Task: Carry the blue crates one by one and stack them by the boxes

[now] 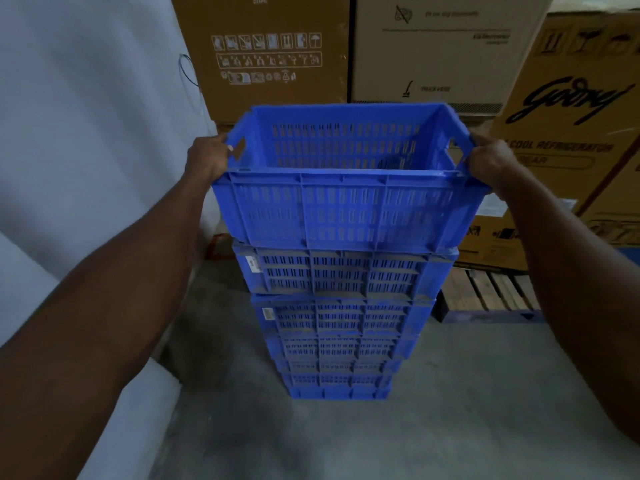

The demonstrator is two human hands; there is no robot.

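left hand (207, 157) clamped on top blue crate (346, 213) at 9 o'clock handle, right hand (491, 161) same at 3. crate sits atop blue stack (332, 327), cardboard boxes (277, 53) at 12, pallet (491, 292) at 3.

You stand on a grey concrete floor (450, 393) in dim light. A pale wall (86, 116) is at your left. Ahead of you, brown cartons (277, 64) are stacked high. A wooden pallet (491, 292) lies at right.
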